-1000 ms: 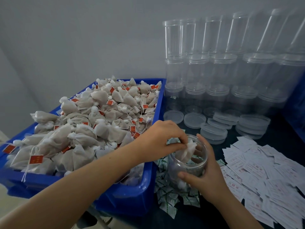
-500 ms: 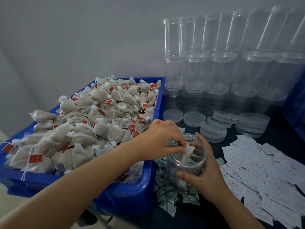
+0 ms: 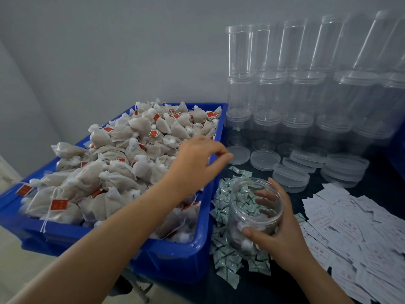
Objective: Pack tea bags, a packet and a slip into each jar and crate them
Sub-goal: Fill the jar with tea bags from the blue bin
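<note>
The right hand (image 3: 282,233) holds one jar (image 3: 255,207) with a few tea bags (image 3: 122,170) inside, beside the full blue bin (image 3: 175,260), where the left hand (image 3: 195,163) hovers with loose, empty fingers.

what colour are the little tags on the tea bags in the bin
Red, with small pale print, on the tags of the tea bags; the head view shows them.

Crate (image 3: 182,260): bright blue.
Tea bags (image 3: 122,154): off-white beige mesh, white strings, red tags with pale print.
Packets (image 3: 228,270): white with green print.
Slips (image 3: 350,233): white with red print.
Jars (image 3: 306,95) and lids (image 3: 265,160): clear, colourless.
Surface (image 3: 377,174): dark.
Wall (image 3: 109,51): pale grey.
</note>
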Available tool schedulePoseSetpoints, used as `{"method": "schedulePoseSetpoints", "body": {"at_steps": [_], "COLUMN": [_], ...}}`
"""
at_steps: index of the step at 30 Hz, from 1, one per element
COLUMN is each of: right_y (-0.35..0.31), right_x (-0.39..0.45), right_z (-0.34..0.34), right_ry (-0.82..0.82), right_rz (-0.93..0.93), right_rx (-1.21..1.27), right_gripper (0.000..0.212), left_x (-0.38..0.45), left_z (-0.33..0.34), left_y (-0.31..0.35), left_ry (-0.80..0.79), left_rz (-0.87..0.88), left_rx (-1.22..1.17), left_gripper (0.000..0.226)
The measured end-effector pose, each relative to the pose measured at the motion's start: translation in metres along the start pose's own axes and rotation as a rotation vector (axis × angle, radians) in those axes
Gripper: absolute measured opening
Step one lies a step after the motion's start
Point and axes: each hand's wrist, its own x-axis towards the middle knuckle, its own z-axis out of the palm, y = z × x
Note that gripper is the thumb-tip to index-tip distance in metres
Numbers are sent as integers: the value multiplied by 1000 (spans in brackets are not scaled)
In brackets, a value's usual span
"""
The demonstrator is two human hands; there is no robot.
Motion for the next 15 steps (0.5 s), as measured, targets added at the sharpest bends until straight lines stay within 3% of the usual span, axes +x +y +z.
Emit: {"method": "schedulePoseSetpoints", "body": {"at_steps": [2, 4, 8, 11, 15], "right_y": [-1, -1, 0, 0, -2], "right_x": [0, 0, -1, -1, 0], "right_z": [0, 1, 1, 0, 0], "right_ry": [1, -1, -12, -11, -10], "right_rz": [3, 0, -16, -21, -20], "right_rx": [6, 7, -2, -11, -15], "right_gripper": [99, 98, 101, 101, 101], "left_x": [1, -1, -6, -10, -16], "left_z": [-6, -9, -8, -3, 2], "left_y": [-15, -30, -53, -63, -64], "left_ry": [59, 15, -301, -542, -743], "left_rz": [-130, -288, -537, -573, -533], "left_rx": [118, 254, 526, 580, 736], "left_gripper": [19, 20, 38, 59, 71]}}
